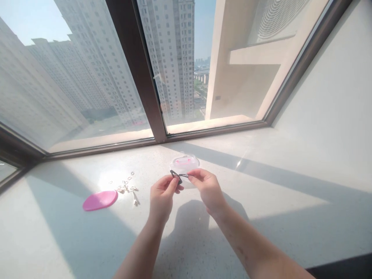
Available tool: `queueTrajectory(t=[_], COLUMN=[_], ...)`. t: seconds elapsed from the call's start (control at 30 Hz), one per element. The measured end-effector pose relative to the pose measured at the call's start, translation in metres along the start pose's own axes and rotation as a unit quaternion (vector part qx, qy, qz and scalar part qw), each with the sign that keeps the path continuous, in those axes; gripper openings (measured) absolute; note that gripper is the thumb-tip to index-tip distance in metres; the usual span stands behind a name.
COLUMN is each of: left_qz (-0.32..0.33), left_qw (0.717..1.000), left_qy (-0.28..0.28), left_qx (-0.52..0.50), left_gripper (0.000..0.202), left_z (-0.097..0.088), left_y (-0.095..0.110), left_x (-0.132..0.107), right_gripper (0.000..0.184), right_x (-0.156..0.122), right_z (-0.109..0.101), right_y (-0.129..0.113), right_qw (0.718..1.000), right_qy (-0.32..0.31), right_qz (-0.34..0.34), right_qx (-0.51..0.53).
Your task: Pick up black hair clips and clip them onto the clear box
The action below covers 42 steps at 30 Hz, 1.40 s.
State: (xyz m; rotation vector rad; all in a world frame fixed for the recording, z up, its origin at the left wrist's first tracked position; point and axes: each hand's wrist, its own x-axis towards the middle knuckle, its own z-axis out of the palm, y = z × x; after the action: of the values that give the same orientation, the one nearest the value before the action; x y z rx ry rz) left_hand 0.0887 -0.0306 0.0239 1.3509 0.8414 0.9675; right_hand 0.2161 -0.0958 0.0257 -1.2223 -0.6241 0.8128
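My left hand (163, 192) pinches a dark snap hair clip (176, 176) between thumb and fingers. My right hand (207, 188) has its thumb and forefinger closed on a narrow black hair clip (184, 176) that meets the dark one. Whether these are two clips or parts of a single one, I cannot tell. Just beyond my fingers stands a clear plastic container (182, 169), partly hidden by the hands, with pink marks showing on it.
Left of my hands lies a pink oval piece (100, 200) on the white sill (95, 248). Small pale pieces (124, 188) and several little rings (130, 178) are scattered beside it. Brown window frames (159, 131) border the sill's back, and a white wall rises on the right.
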Motion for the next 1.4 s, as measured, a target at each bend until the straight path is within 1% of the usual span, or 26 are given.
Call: queueTrajectory(t=[0.1, 0.2, 0.27, 0.37, 0.43, 0.63, 0.8, 0.9, 1.03, 1.17, 1.23, 1.3, 1.4], left_qz=[-0.004, -0.019, -0.04, -0.062, -0.065, -0.061, -0.035, -0.009, 0.011, 0.027, 0.032, 0.021, -0.012], left_qw=[1.0, 0.999, 0.997, 0.995, 0.994, 0.995, 0.997, 0.997, 0.998, 0.999, 0.999, 0.999, 0.998], left_qy=[0.0, 0.0, -0.003, -0.01, -0.017, -0.038, -0.026, -0.021, -0.014, -0.012, -0.007, -0.003, -0.017], left_qx=[-0.016, -0.041, -0.06, -0.081, -0.088, -0.073, -0.067, -0.069, -0.06, -0.045, -0.042, -0.048, -0.067], left_gripper=[0.022, 0.021, 0.023, 0.028, 0.029, 0.022, 0.021, 0.021, 0.022, 0.022, 0.021, 0.019, 0.018], left_z=[-0.003, -0.004, -0.002, 0.001, 0.002, 0.003, -0.002, -0.006, -0.007, -0.008, -0.008, -0.008, -0.005], left_y=[0.0, -0.001, -0.002, -0.004, -0.003, -0.002, -0.004, -0.003, -0.002, -0.004, -0.006, -0.007, -0.009], left_x=[0.003, 0.007, 0.008, 0.007, 0.006, 0.004, 0.01, 0.014, 0.017, 0.019, 0.02, 0.02, 0.017], right_gripper=[0.018, 0.024, 0.028, 0.029, 0.028, 0.026, 0.028, 0.026, 0.025, 0.026, 0.025, 0.024, 0.025], right_x=[0.003, 0.006, 0.007, 0.007, 0.005, 0.001, 0.002, 0.005, 0.011, 0.011, 0.009, 0.007, 0.006], right_z=[-0.006, -0.009, -0.01, -0.01, -0.009, -0.006, -0.001, 0.007, 0.012, 0.002, -0.005, -0.011, -0.016], right_y=[0.004, 0.004, 0.002, 0.001, 0.0, 0.001, 0.004, 0.0, -0.006, -0.006, -0.005, -0.006, -0.006], right_qw=[0.997, 0.992, 0.991, 0.993, 0.994, 0.993, 0.995, 0.995, 0.998, 0.999, 0.999, 0.998, 0.999], right_qy=[-0.027, -0.034, -0.038, -0.047, -0.058, -0.091, -0.067, -0.065, -0.066, -0.035, -0.033, -0.036, -0.035], right_qz=[0.033, 0.057, 0.069, 0.067, 0.065, 0.059, 0.058, 0.055, 0.005, -0.018, -0.024, -0.024, -0.008], right_qx=[0.058, 0.111, 0.11, 0.085, 0.072, 0.046, 0.053, 0.055, 0.002, -0.017, -0.028, -0.036, -0.035])
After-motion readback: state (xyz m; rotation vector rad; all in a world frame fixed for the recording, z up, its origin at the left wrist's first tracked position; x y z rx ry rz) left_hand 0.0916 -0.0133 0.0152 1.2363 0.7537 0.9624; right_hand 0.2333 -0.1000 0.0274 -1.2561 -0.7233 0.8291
